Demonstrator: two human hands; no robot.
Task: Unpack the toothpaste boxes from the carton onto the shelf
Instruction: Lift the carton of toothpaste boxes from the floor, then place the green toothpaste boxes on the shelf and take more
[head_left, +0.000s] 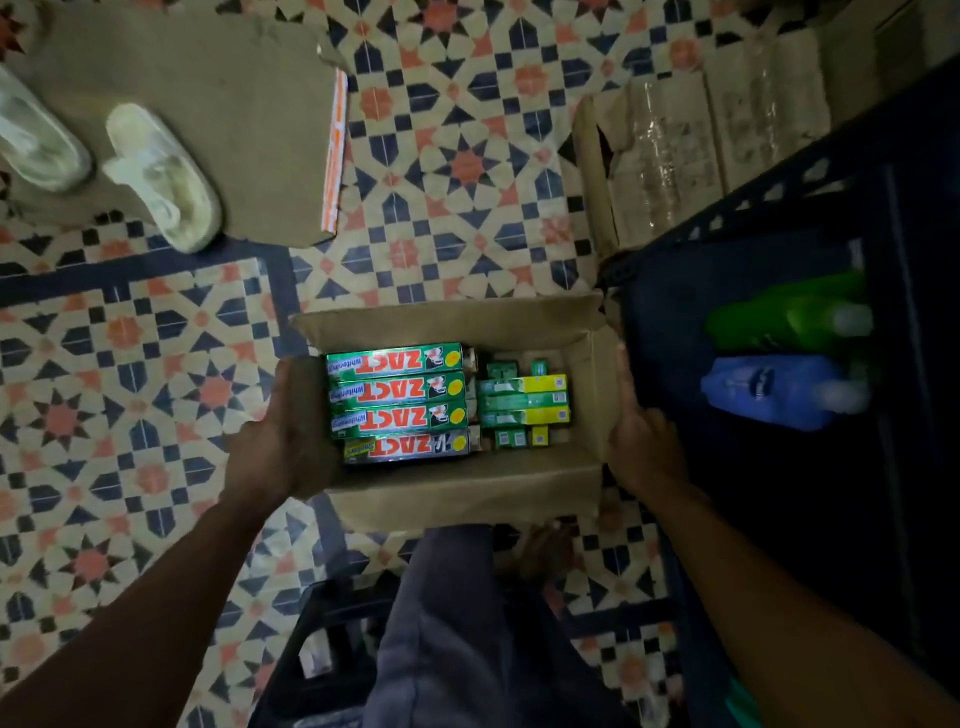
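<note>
Hands first: your left hand (275, 441) grips the left wall of the carton (467, 493), fingers curled round it, and your right hand (644, 447) clasps the right wall; neither holds a box. Between them, in the open carton, four ZACT toothpaste boxes (397, 400) lie flat on the left side, long axes running left to right, with smaller green-and-yellow boxes (524, 402) to their right. The ZACT row sits just beside your left fingers, but the dark shelf (779, 467) lies right, beside your right hand. Farther along it rest a blue bottle (779, 387) and a green bottle (789, 317).
</note>
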